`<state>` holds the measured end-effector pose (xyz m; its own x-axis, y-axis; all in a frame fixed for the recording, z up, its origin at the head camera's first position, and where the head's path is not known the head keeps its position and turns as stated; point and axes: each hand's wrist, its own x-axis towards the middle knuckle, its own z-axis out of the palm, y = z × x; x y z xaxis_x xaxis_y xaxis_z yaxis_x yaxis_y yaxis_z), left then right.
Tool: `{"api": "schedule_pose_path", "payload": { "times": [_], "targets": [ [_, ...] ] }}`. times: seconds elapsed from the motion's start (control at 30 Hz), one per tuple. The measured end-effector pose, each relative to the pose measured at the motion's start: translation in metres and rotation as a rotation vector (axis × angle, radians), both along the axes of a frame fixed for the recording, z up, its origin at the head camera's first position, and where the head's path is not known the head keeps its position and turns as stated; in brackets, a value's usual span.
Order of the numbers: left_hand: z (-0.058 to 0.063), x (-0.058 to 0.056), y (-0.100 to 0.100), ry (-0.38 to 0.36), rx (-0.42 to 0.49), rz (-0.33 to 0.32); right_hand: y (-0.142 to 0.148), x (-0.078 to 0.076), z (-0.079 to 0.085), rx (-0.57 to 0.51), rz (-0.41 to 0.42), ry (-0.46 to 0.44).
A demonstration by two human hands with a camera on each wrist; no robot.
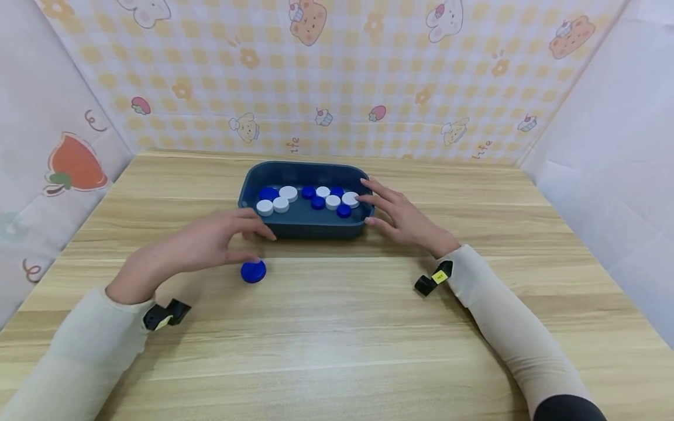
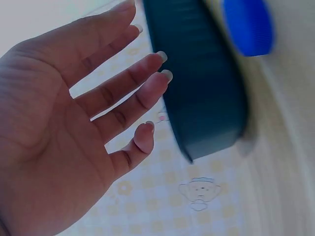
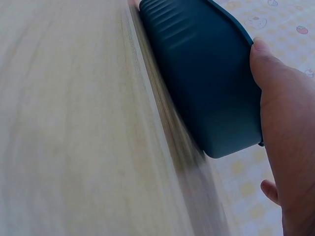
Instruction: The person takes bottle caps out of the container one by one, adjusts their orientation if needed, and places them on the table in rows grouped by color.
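Note:
A dark teal tray [image 1: 316, 231] holds several blue and white bottle caps [image 1: 333, 202]. My right hand [image 1: 402, 219] rests at its right end, thumb tip at the rim of the near corner. Its other fingers reach out over the right rim, and one fingertip overlaps a white cap [image 1: 350, 199] in the head view. My left hand [image 1: 210, 242] hovers near the tray's near left corner with nothing in its spread, lightly bent fingers. Just below its thumb, a larger blue cap [image 1: 253, 272] with a ridged side lies on the table.
The wooden table [image 1: 337, 351] ends at the back against a yellow checked cloth [image 1: 337, 76] with cartoon prints. White cloth sides [image 1: 595, 146] stand left and right. Small black cameras [image 1: 434, 279] sit on both sleeve cuffs.

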<state>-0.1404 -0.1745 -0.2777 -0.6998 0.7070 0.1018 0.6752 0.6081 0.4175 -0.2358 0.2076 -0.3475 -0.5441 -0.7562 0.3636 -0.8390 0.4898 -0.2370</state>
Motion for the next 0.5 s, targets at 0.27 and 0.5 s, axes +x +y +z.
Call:
{"api": "schedule_pose_path", "payload": {
  "times": [0.27,0.5],
  "targets": [
    [0.012,-0.035,0.017,0.027,0.057,0.086,0.001,0.001,0.000,-0.010,0.004,-0.001],
    [0.005,-0.068,0.027,-0.030,0.008,0.208,-0.001,0.001,-0.001,-0.042,0.018,-0.007]
  ]
}}
